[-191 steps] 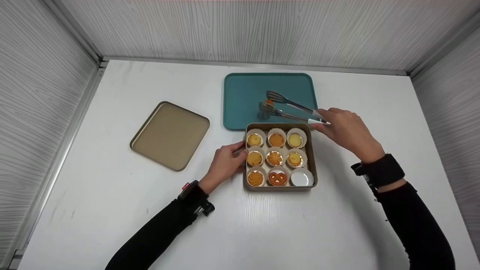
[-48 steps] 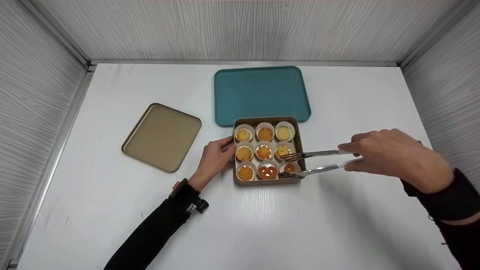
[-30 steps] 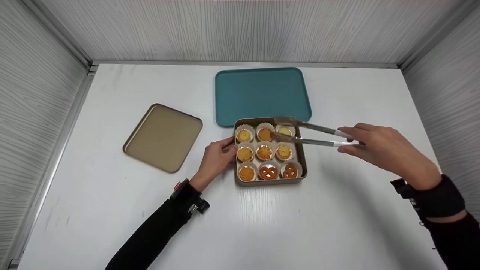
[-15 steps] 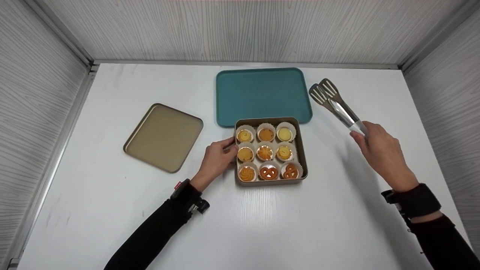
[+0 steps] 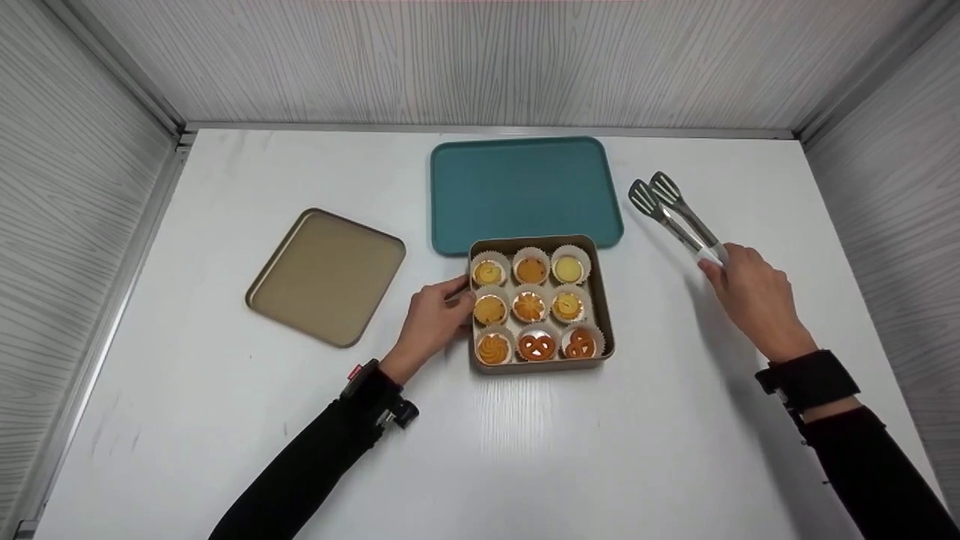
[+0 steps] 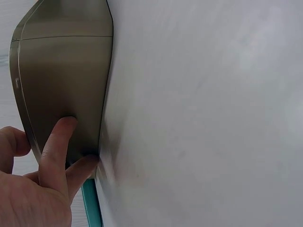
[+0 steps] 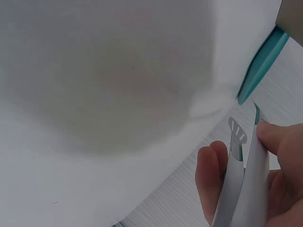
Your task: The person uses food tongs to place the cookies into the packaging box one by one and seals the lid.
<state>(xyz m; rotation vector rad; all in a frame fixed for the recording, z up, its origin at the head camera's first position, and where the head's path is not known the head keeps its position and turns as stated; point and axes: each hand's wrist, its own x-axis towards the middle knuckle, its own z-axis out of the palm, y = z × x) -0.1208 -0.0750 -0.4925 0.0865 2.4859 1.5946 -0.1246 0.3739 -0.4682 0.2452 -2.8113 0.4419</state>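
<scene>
A square gold-brown tin (image 5: 540,367) stands in the middle of the table, filled with several cookies in white paper cups. My left hand (image 5: 431,326) lies along its left side. The left wrist view shows those fingers pressed against the outer tin wall (image 6: 66,90), with one fingertip right at the rim. To the right, my right hand (image 5: 757,300) grips a pair of metal tongs (image 5: 688,223) by their white handles. Their slotted heads point toward the back, slightly parted, with nothing between them. A pretzel-shaped cookie (image 5: 580,343) sits in the front right cup.
Behind the tin is a teal tray (image 5: 517,191), its front edge close to the tin's back wall. A flat gold-brown lid (image 5: 326,277) lies askew on the left. Pale wood-grain panels (image 5: 480,60) enclose the table at the back and sides.
Earlier the tongs carried a cookie over the teal tray, then set it in the tin's front right cup. They have since swung right, off the tin. The left hand stays at the tin.
</scene>
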